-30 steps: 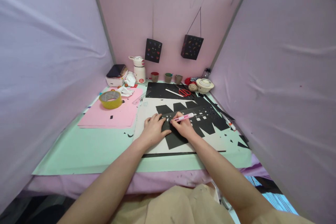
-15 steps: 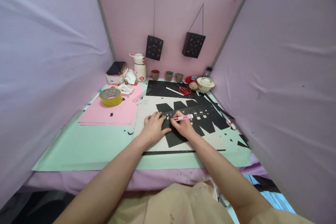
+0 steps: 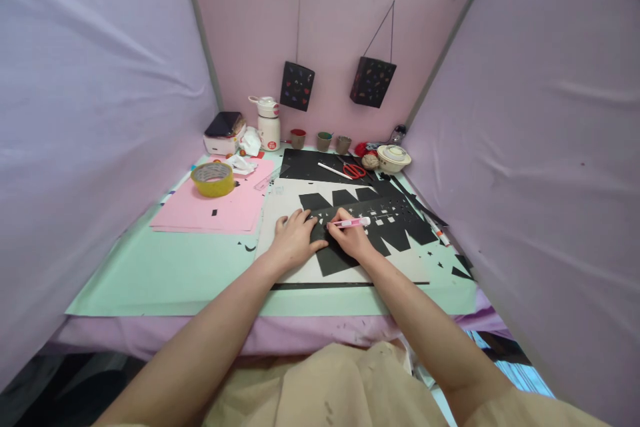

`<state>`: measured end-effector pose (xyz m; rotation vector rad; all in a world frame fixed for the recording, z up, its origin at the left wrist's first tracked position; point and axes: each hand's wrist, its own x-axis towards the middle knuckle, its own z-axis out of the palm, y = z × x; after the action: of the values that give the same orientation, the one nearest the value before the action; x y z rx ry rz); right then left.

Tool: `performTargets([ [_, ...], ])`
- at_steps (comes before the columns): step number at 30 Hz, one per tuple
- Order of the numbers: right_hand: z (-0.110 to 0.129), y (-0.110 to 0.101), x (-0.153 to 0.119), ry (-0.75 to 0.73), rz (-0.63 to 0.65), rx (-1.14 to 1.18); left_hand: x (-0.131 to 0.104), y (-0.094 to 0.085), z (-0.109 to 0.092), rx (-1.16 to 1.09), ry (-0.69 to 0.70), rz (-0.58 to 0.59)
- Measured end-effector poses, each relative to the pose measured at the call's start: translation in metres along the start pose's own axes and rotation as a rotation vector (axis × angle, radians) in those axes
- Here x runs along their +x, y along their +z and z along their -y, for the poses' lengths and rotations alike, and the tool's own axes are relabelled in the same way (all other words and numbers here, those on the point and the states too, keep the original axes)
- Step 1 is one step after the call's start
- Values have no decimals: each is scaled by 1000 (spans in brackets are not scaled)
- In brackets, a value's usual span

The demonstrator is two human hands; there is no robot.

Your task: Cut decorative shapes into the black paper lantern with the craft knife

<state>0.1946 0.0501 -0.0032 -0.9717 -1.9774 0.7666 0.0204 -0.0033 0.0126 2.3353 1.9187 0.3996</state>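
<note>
Black paper (image 3: pixel 333 260) with pointed flaps along its edges and small cut-out shapes lies on a white board (image 3: pixel 300 275). My left hand (image 3: pixel 295 238) rests flat on the paper's left part, fingers spread. Just to its right, my right hand (image 3: pixel 349 235) grips a pink and white pen-like cutter (image 3: pixel 356 222), its tip down at the black paper. The fingers hide the exact tip. Small white openings show in the paper right of my right hand.
Yellow tape roll (image 3: pixel 213 180) stands on pink paper (image 3: pixel 233 210) at left. Behind the board lie black paper (image 3: pixel 300 165) and red scissors (image 3: pixel 354 171). A white bottle (image 3: pixel 269 128), cups (image 3: pixel 324 141) and lidded bowl (image 3: pixel 394 159) line the back. Black scraps (image 3: pixel 461 273) lie right.
The view has shifted slightly, so the things on the table appear a little higher. Both hands keep nearly the same places on the black paper, and the cutter is still in my right hand.
</note>
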Motion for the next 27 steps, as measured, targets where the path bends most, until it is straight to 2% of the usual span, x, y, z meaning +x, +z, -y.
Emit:
performTargets([
  [27,3,0,0,8,-16,10,0,-2,-1,5,-4,11],
])
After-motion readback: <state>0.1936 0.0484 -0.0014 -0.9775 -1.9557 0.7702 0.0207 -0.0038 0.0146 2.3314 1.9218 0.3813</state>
